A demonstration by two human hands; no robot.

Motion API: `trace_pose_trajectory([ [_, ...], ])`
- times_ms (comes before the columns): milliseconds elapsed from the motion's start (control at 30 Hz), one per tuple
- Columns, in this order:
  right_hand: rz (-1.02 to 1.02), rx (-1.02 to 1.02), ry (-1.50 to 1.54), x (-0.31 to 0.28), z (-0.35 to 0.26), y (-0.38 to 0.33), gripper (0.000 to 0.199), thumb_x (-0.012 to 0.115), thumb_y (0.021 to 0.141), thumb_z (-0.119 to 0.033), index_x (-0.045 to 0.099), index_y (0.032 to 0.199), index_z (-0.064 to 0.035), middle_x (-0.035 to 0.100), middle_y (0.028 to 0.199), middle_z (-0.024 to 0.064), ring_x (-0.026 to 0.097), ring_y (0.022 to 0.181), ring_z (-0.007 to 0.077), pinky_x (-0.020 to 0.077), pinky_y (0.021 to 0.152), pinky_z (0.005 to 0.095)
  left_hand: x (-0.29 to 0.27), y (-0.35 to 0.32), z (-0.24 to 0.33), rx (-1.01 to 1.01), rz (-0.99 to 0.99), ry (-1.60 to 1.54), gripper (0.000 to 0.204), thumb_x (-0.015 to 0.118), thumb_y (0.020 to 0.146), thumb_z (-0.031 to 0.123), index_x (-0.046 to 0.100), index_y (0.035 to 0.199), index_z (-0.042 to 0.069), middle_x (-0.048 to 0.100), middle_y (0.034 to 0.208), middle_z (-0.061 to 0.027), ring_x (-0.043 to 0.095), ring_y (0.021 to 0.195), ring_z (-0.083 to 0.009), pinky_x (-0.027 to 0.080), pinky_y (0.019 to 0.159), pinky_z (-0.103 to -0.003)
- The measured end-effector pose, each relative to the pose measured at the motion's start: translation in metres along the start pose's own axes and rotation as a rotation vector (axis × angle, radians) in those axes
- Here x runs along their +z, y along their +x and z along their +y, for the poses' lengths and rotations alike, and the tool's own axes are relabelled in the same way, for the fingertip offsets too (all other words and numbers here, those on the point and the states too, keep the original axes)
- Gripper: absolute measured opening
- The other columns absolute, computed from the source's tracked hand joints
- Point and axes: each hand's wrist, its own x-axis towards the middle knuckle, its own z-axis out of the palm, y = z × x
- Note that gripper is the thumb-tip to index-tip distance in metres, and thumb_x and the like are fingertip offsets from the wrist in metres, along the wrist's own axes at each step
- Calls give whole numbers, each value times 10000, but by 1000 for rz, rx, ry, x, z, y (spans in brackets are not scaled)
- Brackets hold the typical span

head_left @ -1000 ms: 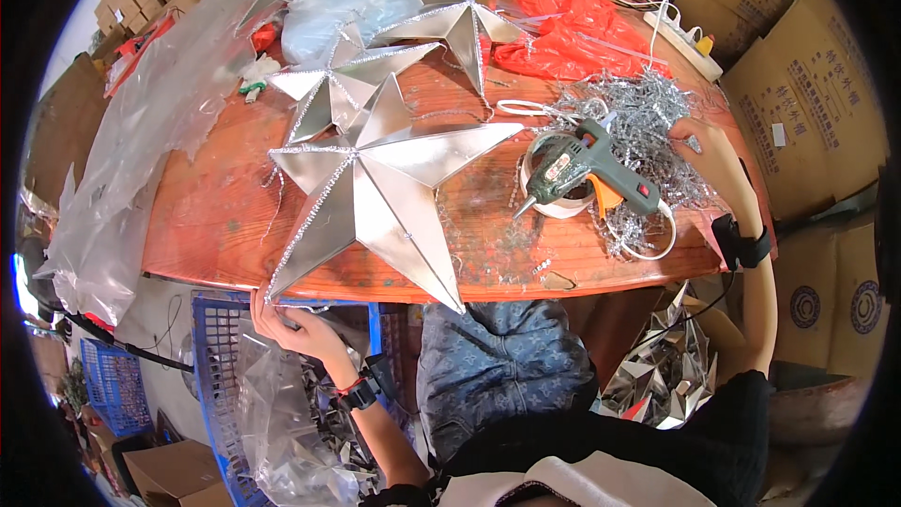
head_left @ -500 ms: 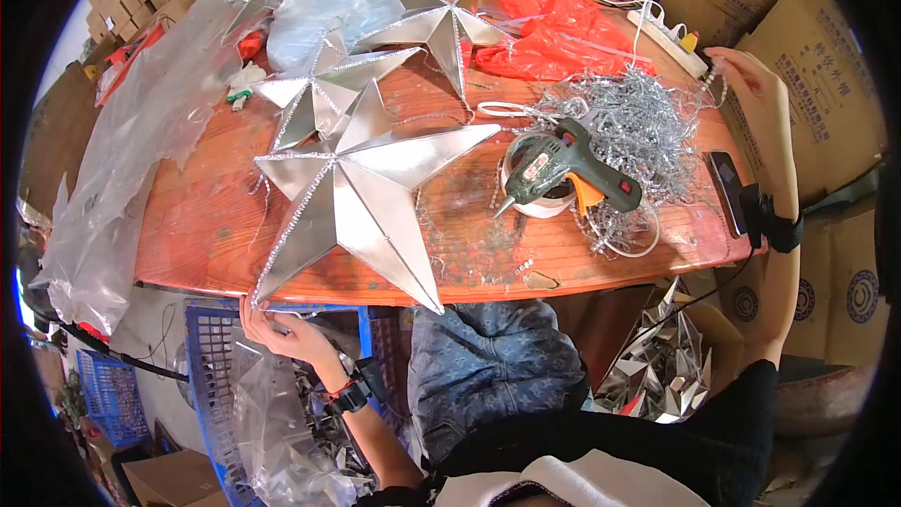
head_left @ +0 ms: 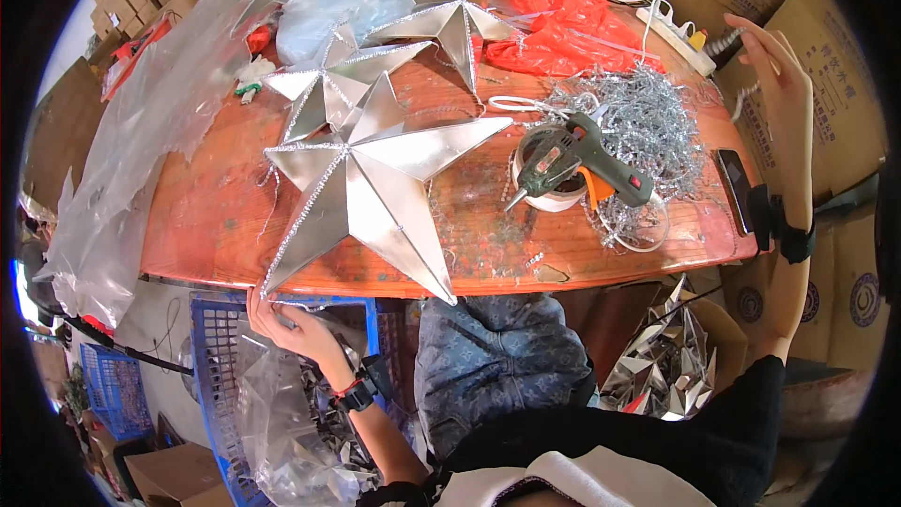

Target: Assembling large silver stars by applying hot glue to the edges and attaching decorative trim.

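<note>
A large silver five-pointed star (head_left: pixel 389 202) lies near the table's front edge, silver trim running along one ridge. My left hand (head_left: pixel 293 330) closes its fingers on the star's lower left tip, just past the edge. Raised at the right beyond the table, my right hand (head_left: pixel 784 80) holds a thin silver tinsel strand (head_left: pixel 723 43); part of it hangs below the fingers. Right of the star, a dark green glue gun (head_left: pixel 572 164) with an orange trigger rests on a white roll (head_left: pixel 549 199). A tangled heap of silver tinsel (head_left: pixel 648 127) lies behind it.
Two more silver stars (head_left: pixel 328 84) lie farther back. Clear plastic (head_left: pixel 141 150) and red plastic bags (head_left: pixel 572 28) are spread about. A phone (head_left: pixel 735 190) and a power strip (head_left: pixel 678 38) line the right side. Below stands a blue crate (head_left: pixel 214 385); cardboard boxes (head_left: pixel 817 84) rise at right.
My right hand has moved slightly up and right with the strand, its fingers turned more upward. My left hand stays at the star's tip. The whole view has shifted a little.
</note>
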Motion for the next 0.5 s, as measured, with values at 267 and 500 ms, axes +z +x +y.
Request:
trace_pose_trajectory([
  [267, -301, 156, 381, -24, -100, -44, 254, 429, 933, -106, 658, 988, -10, 456, 736, -2, 445, 640, 67, 338, 607, 187, -63, 16, 14, -104, -156, -73, 276, 432, 883, 32, 513, 1138, -38, 490, 1191, -160, 486, 1098, -293, 470, 817, -362],
  [500, -957, -240, 790, -14, -105, -63, 100, 618, 780, -7, 680, 858, -5, 622, 713, 77, 562, 575, 148, 429, 518, 248, -136, 27, 92, 62, 218, -698, 289, 375, 929, 321, 500, 981, 65, 468, 995, -103, 455, 935, -258, 390, 778, -446],
])
